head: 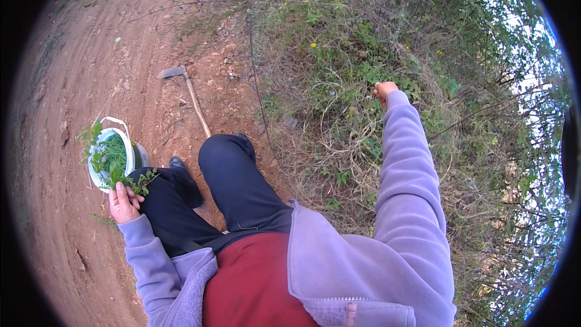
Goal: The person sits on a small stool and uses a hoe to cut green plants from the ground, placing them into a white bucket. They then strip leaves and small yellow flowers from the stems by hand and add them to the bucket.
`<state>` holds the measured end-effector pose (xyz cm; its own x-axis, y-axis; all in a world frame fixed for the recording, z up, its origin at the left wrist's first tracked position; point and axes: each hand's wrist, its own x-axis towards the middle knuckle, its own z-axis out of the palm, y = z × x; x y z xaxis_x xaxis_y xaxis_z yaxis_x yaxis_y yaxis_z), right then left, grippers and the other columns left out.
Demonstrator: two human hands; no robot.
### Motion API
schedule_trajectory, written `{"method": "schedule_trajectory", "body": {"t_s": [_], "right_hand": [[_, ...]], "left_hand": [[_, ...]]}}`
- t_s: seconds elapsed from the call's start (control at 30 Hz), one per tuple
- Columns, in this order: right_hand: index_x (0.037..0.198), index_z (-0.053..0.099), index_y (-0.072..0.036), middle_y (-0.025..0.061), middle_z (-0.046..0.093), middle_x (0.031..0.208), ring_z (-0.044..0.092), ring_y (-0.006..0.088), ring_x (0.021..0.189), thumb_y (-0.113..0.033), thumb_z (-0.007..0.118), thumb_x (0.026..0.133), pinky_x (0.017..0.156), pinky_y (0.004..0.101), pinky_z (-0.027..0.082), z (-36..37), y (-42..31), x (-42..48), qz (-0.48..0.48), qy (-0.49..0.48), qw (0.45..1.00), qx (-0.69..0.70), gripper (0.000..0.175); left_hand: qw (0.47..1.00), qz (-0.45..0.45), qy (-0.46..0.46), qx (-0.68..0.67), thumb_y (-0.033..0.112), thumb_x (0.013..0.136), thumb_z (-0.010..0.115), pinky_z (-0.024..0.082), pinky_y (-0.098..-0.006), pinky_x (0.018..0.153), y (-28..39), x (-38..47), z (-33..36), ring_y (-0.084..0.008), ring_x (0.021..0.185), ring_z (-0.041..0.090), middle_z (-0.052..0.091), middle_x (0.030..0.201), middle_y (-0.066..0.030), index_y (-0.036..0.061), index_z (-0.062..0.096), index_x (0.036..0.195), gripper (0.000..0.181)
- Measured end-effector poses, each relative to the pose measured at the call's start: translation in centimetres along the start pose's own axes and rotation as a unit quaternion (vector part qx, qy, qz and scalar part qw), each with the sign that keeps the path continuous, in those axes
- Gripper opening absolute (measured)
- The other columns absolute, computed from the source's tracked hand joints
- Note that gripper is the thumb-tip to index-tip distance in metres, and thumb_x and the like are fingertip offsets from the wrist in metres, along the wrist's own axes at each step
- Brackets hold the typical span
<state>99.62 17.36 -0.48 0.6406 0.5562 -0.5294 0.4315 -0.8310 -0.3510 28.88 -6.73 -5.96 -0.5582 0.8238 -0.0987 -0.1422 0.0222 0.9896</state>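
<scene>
My left hand [123, 203] pinches a bunch of leafy green sprigs [141, 183] at the near rim of a plastic bucket [141, 156]. The bucket is white with a dark green band and has a raised white handle. Inside it lie fine green grass-like leaves [114, 153], and leafy stems hang over its far rim. My right hand [386, 92] is stretched out to the right, its fingers curled in front of a green leafy plant [379, 72] on the bank. Whether a stem is between those fingers cannot be seen.
A hoe [196, 104] with a wooden handle lies on the reddish dirt, its metal blade [171, 72] pointing away. My bent knees are between the bucket and the weedy bank. Dry grass [336, 127], thin bare twigs [254, 54] and shrubs [499, 100] cover the right side.
</scene>
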Motion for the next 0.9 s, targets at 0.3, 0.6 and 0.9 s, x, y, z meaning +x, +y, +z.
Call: {"method": "schedule_trajectory", "body": {"t_s": [0.3, 0.6, 0.9], "right_hand": [[0.069, 0.053, -0.013, -0.0028, 0.039, 0.049, 0.027, 0.0086, 0.036, -0.033, 0.046, 0.093, 0.034, 0.0283, 0.020, -0.5, -1.6, -3.9, -0.012, -0.098, 0.991, 0.087, 0.032], [0.093, 0.058, -0.006, 0.0011, 0.059, 0.077, 0.054, 0.0101, 0.060, -0.021, 0.047, 0.095, 0.043, 0.0207, 0.040, 0.4, -6.4, -3.9, -0.099, -0.292, 0.852, 0.423, 0.019], [0.090, 0.058, -0.008, 0.0003, 0.056, 0.073, 0.054, 0.0118, 0.062, -0.024, 0.047, 0.095, 0.051, 0.0266, 0.044, 6.4, -13.5, 6.5, -0.083, -0.287, 0.882, 0.365, 0.020]], "left_hand": [[1.000, 0.003, -0.008, 0.009, 0.022, 0.097, 0.047, 0.040, -0.0195, 0.042, -0.2, 0.2, 0.1, -0.0042, 0.040, 0.033, 0.045, 0.061, 0.0016, 0.0038, 0.055, 0.101, 0.020], [1.000, -0.007, 0.003, 0.024, 0.021, 0.097, 0.048, 0.039, -0.0193, 0.041, -0.1, 0.0, 0.2, -0.0042, 0.040, 0.034, 0.044, 0.061, 0.0016, 0.0043, 0.054, 0.102, 0.019], [0.995, -0.044, 0.060, 0.068, 0.020, 0.097, 0.047, 0.038, -0.0192, 0.039, -0.1, 0.4, 0.3, -0.0030, 0.040, 0.031, 0.043, 0.060, 0.0029, 0.0052, 0.053, 0.107, 0.019]]}}
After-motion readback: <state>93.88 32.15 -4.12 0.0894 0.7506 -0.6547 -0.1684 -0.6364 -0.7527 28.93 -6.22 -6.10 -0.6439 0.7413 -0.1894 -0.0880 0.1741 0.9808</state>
